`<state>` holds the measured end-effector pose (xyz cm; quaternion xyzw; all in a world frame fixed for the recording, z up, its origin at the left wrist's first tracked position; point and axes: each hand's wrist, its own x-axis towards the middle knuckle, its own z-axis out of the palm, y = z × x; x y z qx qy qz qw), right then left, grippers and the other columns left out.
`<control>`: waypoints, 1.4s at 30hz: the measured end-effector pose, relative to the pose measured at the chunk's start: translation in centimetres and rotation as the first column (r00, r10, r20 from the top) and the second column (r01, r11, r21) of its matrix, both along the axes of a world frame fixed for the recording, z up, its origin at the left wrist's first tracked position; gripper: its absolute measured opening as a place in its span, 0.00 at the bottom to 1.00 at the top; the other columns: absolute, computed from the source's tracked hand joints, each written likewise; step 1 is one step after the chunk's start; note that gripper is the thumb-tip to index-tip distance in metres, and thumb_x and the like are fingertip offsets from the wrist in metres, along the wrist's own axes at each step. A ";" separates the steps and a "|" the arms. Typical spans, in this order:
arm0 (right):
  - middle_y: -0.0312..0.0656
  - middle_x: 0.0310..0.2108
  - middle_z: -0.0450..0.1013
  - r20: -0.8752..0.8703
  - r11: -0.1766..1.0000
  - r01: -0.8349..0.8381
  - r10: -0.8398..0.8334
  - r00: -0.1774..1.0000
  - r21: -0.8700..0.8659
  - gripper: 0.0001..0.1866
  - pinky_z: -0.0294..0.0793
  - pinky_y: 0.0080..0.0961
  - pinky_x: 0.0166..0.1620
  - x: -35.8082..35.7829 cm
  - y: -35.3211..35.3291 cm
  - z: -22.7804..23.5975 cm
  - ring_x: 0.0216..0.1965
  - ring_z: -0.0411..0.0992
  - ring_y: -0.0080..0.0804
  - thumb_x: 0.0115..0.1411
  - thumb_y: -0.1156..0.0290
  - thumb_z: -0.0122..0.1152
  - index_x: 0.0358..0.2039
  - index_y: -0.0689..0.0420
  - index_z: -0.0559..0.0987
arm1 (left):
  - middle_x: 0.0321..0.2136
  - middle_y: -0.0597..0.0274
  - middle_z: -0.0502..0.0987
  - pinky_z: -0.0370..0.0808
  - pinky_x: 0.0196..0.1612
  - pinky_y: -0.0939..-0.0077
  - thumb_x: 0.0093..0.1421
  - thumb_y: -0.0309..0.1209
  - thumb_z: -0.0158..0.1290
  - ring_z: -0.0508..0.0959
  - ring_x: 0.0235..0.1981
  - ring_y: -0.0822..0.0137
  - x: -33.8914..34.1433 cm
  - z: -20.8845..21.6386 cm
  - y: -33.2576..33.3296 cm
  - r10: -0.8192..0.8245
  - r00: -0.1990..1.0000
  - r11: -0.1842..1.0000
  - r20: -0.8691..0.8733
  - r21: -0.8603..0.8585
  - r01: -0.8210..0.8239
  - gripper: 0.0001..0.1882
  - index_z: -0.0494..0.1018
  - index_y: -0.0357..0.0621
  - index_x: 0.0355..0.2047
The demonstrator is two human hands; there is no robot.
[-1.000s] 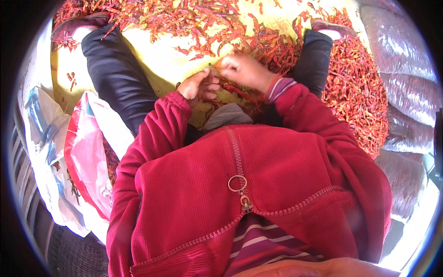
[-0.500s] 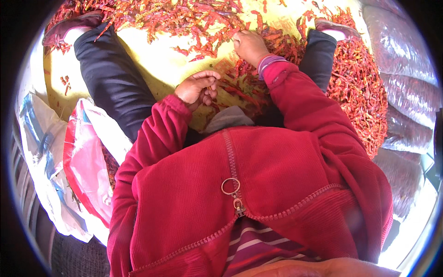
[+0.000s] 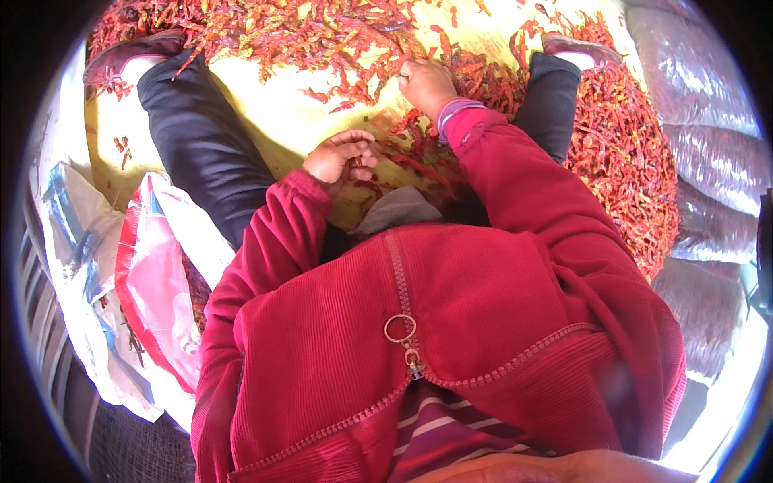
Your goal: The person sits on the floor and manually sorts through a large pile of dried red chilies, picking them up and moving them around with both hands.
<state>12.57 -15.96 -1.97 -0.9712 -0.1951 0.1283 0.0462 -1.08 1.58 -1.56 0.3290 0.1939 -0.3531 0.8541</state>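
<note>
Dried red chillies (image 3: 322, 36) lie spread over a yellow sheet (image 3: 282, 105) between my outstretched legs. My right hand (image 3: 427, 84) reaches out to the near edge of the far spread, its fingers curled in; whatever they grip is hidden. Closer to my body, my left hand (image 3: 340, 157) hovers above the sheet with curled fingers and the thumb against them; anything inside is too small to name. Beside it, a smaller scatter of chillies (image 3: 415, 157) lies in the shade between my hands and a grey cloth (image 3: 398, 209) at my lap.
A large heap of chillies (image 3: 620, 169) lies beyond my right leg, with filled clear plastic bags (image 3: 708, 153) stacked along the right. An opened white and red woven sack (image 3: 153, 282) holding some chillies sits on my left. My shoes (image 3: 133, 56) rest at the far edges.
My right hand has shifted slightly left and a little nearer, with its fingers more curled. The left hand has barely moved. The whole view has shifted a little.
</note>
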 end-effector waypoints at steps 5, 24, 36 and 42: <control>0.41 0.35 0.68 -0.038 0.996 -0.043 0.040 0.998 -0.072 0.14 0.58 0.35 0.44 -0.1 0.1 1.2 0.39 0.64 0.37 0.46 0.63 0.46 0.32 0.57 0.71 | 0.20 0.66 0.68 0.70 0.23 0.78 0.53 0.25 0.41 0.71 0.24 0.72 0.0 0.0 -0.1 0.009 1.000 1.000 -0.001 0.014 -0.009 0.07 0.65 0.42 0.33; 0.36 0.21 0.68 -0.626 0.822 0.191 0.236 0.743 0.536 0.13 0.62 0.21 0.28 -5.9 -0.6 6.7 0.22 0.63 0.22 0.50 0.61 0.51 0.27 0.59 0.72 | 0.27 0.65 0.69 0.69 0.27 0.80 0.54 0.32 0.42 0.70 0.28 0.72 0.6 0.8 -0.4 0.000 1.000 0.998 -0.023 -0.064 -0.001 0.13 0.63 0.41 0.39; 0.45 0.26 0.70 0.006 0.926 -0.239 0.248 0.969 0.292 0.11 0.66 0.34 0.34 3.3 4.4 1.6 0.30 0.68 0.41 0.48 0.68 0.45 0.31 0.57 0.71 | 0.17 0.71 0.64 0.54 0.11 0.90 0.54 0.29 0.40 0.61 0.14 0.80 1.4 1.4 -0.4 0.061 0.998 0.997 0.029 -0.050 -0.060 0.06 0.66 0.42 0.29; 0.47 0.28 0.70 -0.138 0.952 -0.278 0.260 0.956 -0.130 0.12 0.68 0.34 0.35 4.4 5.9 1.5 0.33 0.69 0.40 0.47 0.73 0.41 0.32 0.59 0.71 | 0.17 0.72 0.64 0.53 0.11 0.90 0.54 0.30 0.41 0.60 0.13 0.81 1.1 1.4 0.0 0.068 0.998 0.997 0.004 -0.026 -0.068 0.07 0.66 0.42 0.29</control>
